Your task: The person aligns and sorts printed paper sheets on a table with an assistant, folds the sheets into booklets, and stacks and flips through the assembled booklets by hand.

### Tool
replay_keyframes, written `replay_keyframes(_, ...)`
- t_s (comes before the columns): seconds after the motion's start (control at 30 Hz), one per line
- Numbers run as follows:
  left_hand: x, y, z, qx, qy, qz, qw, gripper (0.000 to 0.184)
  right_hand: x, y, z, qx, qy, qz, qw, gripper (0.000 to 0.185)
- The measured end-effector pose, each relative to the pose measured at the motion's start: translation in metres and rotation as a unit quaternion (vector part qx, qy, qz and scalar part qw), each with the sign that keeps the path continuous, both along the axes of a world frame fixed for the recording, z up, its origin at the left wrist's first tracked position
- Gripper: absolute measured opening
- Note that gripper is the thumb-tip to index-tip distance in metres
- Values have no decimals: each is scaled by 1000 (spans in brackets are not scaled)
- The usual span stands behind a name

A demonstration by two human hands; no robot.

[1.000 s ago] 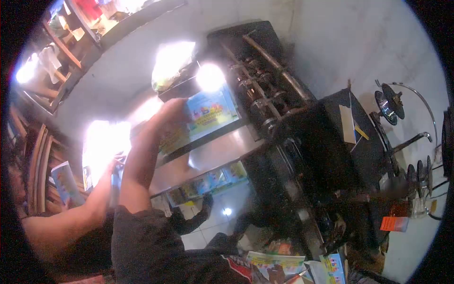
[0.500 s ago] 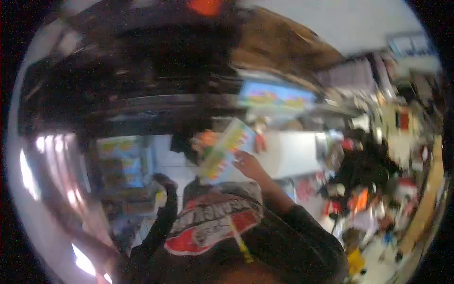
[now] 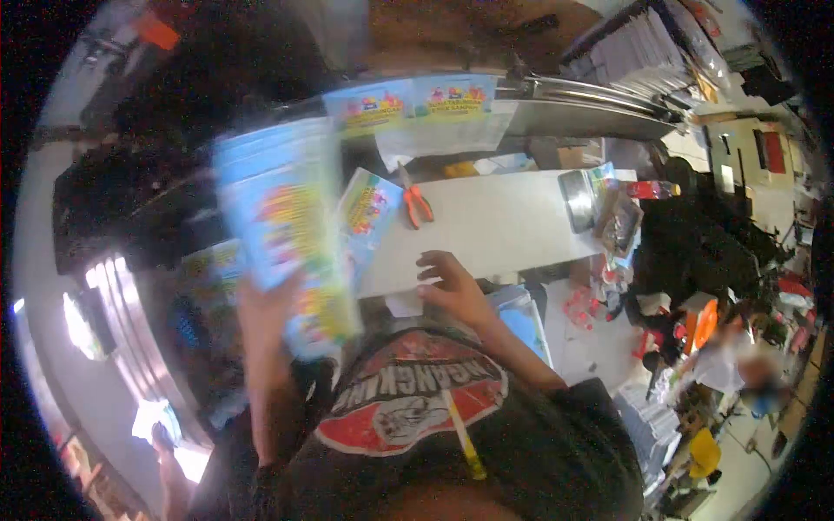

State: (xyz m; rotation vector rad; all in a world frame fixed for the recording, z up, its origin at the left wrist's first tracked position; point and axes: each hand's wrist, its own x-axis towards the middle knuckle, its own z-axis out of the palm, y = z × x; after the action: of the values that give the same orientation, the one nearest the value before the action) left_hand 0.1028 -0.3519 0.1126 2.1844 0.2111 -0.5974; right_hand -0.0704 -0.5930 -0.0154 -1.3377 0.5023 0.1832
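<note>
Printed stack (image 3: 282,213) near orange-handled pliers (image 3: 410,192)

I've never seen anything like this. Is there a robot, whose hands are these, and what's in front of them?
There is no robot here: a person works bare-handed. Every picture comes from one camera worn on that person's head, looking forward and down, so their black T-shirt with a red-and-white print fills the bottom.

The left hand, blurred, holds a stack of light-blue printed paper sheets. The right hand is open and seems empty. On the flat white surface lie orange-handled pliers and, near its left end, a loose blue-and-yellow printed sheet. Another person's hand shows at lower left.
</note>
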Motion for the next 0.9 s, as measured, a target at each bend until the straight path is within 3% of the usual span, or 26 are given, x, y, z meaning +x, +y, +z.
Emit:
replay_keyframes(0.03, -9, -33, -11, -76, -39, -73, 994, 37, 9, 4, 11, 40, -40, -33, 998, 68)
replay_keyframes(0.07, -15, -55, -32, -167, -25, -109, 980, 42, 15, 4, 26, 77, -78, -66, 992, 70)
replay_keyframes(0.13, -24, -94, -34, -121, 0, -202, 972, 41, 25, 0, 50, 102, -54, -59, 992, 70)
replay_keyframes(0.2, -29, -111, -37, -153, -27, -203, 967, 41, 30, -5, 50, -34, -13, -179, 983, 60)
replay_keyframes(0.27, -24, -114, -35, -189, -50, -208, 958, 40, 27, -18, 55, 46, -16, -203, 978, 38)
replay_keyframes(0.37, -16, -105, -25, -308, 103, -181, 928, 39, 28, -16, 57, 122, -48, -229, 964, 34)
replay_keyframes(0.47, -10, -102, -37, -373, 101, -148, 910, 41, 35, -12, 72, 168, -51, -245, 953, 32)
replay_keyframes(0.57, -1, -96, -46, -381, 88, -188, 901, 44, 29, -9, 61, 245, -58, -278, 927, 34)
replay_keyframes(0.6, 0, -95, -44, -394, 71, -216, 890, 45, 21, -20, 34, 139, -86, -266, 950, 34)
replay_keyframes(0.67, 5, -90, -49, -404, 71, -208, 888, 46, 16, -43, 48, 61, -145, -318, 935, 33)
replay_keyframes(0.7, 7, -89, -51, -410, 74, -204, 886, 47, 16, -58, 87, 90, -176, -383, 902, 32)
replay_keyframes(0.73, 8, -90, -48, -412, 70, -201, 886, 47, 10, -79, 103, 50, -232, -376, 896, 31)
replay_keyframes(0.77, 8, -92, -44, -403, 84, -188, 891, 48, 11, -84, 133, -58, -281, -406, 868, 32)
replay_keyframes(0.8, 7, -92, -42, -393, 99, -178, 897, 48, 13, -86, 155, -141, -223, -410, 873, 30)
replay_keyframes(0.83, 10, -93, -50, -412, 141, -178, 882, 49, 12, -92, 161, -235, -325, -266, 876, 28)
replay_keyframes(0.87, 7, -96, -47, -413, 140, -181, 882, 49, 10, -98, 165, -323, -414, -113, 844, 28)
replay_keyframes(0.9, 3, -102, -43, -412, 189, -148, 879, 50, 14, -88, 164, -412, -359, -51, 836, 28)
